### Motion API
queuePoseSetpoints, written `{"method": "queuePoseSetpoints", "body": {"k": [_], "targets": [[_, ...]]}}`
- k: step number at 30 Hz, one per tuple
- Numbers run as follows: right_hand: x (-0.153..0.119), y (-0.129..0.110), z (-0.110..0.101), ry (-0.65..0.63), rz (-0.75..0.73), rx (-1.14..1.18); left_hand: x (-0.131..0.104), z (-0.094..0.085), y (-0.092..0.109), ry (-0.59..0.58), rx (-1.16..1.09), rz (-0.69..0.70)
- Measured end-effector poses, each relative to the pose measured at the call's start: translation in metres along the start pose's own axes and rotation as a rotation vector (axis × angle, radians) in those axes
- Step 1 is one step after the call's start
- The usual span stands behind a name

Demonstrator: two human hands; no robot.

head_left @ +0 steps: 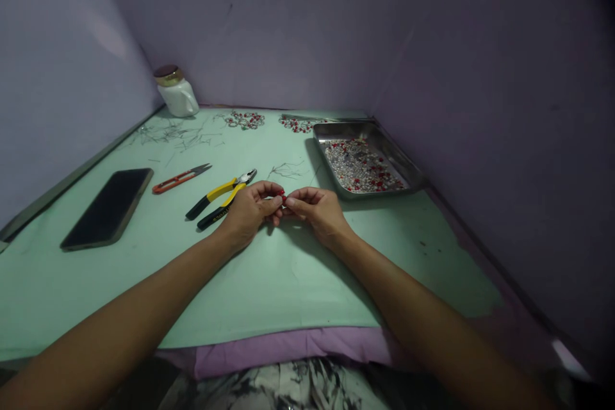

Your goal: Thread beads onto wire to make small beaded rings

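Note:
Over the middle of the green table covering, my left hand (254, 210) and my right hand (318, 213) meet fingertip to fingertip. Between them are small red beads (283, 197), pinched by both thumbs and forefingers. Any wire through the beads is too fine to make out. Beside my left hand lie pliers (221, 193) with yellow and black handles, partly hidden behind it. Just beyond my fingers, a few thin wire pieces (286, 170) rest on the table. A metal tray (372, 195) of white, silvery and red beads (358, 163) stands to the right.
Orange-handled thread snips (181, 179) and a dark phone (109, 208) lie on the left. Behind them are scattered wire pieces (173, 134) and a white lidded mug (179, 97). Beaded wire pieces (245, 120) lie at the back. Walls (298, 25) bound the table.

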State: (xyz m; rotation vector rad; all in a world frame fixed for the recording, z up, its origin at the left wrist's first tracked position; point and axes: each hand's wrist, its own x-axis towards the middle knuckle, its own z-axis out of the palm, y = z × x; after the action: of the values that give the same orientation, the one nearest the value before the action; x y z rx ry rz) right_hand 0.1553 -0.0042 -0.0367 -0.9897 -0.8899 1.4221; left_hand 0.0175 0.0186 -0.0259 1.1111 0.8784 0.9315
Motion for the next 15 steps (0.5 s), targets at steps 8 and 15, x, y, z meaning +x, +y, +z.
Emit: {"method": "queuePoseSetpoints", "body": {"k": [8,15], "targets": [[-0.0026,0.0037,0.0007,0.027,-0.133,-0.184,-0.0065,0.0042,0.0017,0.046,0.214,0.089],[-0.0032,0.0068,0.0035,0.054,-0.164,-0.098,-0.0072,0.0053,0.0032,0.058,0.217,0.107]]}}
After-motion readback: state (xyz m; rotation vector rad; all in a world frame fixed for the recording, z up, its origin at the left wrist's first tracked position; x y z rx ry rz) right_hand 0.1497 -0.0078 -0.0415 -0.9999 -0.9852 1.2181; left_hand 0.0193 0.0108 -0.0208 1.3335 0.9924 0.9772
